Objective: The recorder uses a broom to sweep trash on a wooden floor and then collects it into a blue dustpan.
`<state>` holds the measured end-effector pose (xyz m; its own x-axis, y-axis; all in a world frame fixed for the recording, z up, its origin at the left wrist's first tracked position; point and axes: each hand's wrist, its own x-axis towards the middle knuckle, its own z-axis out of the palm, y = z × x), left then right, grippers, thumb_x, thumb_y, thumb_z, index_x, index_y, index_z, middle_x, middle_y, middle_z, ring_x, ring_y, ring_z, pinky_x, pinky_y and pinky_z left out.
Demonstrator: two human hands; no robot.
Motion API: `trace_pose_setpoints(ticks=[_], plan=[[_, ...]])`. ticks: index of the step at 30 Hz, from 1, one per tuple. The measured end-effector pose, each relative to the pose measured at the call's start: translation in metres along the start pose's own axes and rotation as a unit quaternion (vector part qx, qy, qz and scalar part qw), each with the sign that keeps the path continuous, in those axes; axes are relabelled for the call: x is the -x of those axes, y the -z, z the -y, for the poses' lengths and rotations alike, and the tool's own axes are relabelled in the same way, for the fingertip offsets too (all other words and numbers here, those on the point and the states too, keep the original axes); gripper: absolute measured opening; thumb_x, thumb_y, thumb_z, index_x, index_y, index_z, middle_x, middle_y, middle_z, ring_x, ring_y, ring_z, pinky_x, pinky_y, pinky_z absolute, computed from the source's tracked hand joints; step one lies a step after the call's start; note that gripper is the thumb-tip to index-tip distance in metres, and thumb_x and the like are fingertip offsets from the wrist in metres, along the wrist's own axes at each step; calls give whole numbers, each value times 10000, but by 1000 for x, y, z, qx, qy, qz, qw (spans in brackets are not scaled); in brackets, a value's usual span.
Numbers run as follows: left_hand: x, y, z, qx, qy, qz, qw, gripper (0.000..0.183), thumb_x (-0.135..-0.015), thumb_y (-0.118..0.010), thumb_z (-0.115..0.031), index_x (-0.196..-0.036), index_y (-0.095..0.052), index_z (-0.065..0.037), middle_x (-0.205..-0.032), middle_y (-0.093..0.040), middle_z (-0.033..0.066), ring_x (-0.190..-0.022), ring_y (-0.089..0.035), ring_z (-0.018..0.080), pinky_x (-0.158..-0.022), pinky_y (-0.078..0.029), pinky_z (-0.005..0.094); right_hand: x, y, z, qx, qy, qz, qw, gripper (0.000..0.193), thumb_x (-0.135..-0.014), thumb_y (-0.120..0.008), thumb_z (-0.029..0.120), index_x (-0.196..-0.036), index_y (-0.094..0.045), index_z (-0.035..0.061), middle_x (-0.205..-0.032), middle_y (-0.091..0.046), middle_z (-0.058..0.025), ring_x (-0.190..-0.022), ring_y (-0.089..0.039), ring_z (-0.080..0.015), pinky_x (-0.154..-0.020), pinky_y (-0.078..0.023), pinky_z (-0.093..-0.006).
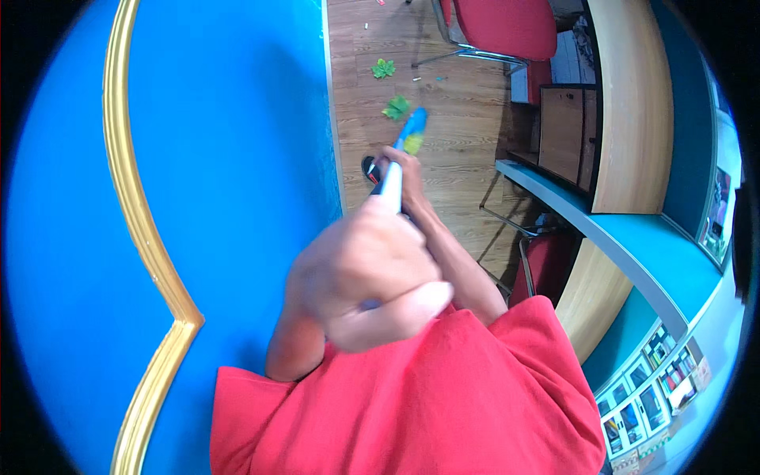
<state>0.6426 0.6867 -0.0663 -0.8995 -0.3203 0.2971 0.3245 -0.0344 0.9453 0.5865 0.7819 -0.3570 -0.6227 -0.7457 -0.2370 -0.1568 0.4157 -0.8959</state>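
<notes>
My left hand (368, 277), large and blurred close to the camera, is closed in a fist round the upper end of a broom (391, 190) with a pale handle. Farther down the handle, my right hand (405, 168) wraps round it. The broom's blue head (417, 120) is over the wood floor, with a yellow-green part beside it that could be bristles or a leaf. Just left of the head lies a green maple-shaped leaf (397, 108). Beyond it is a second green leaf (383, 68). Small scraps (417, 78) lie on the floor nearby.
A bright blue wall (229, 158) with gold moulding (127, 166) rises close on my left. A red chair (507, 28) stands at the far end. Desks with a turquoise top (657, 245) and another red chair (546, 269) line the right. A dark shoe (370, 169) shows below my hands.
</notes>
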Motion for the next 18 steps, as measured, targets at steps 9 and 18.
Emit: trace_pose_setpoints(ticks=[9, 18], plan=[[-14, 14, -69, 103, -102, 224, 964, 340, -832, -530, -105, -510, -427, -76, -487, -464, 38, -354, -427, 156, -345, -338, 297, 5, 76, 62, 113, 147, 37, 982, 54, -705, -603, 35, -750, -574, 24, -726, -605, -108, -781, -632, -304, -701, -487, -400], [-27, 19, 35, 43, -10, 18, 999, 215, -722, -503, -41, -533, -403, -14, -511, -440, 85, -389, -418, 241, -428, -317, 356, -86, 96, -11, 222, 94, 154, 958, 131, -667, -667, 161, -755, -619, 76, -768, -646, -154, -790, -637, -374, -676, -487, -468]])
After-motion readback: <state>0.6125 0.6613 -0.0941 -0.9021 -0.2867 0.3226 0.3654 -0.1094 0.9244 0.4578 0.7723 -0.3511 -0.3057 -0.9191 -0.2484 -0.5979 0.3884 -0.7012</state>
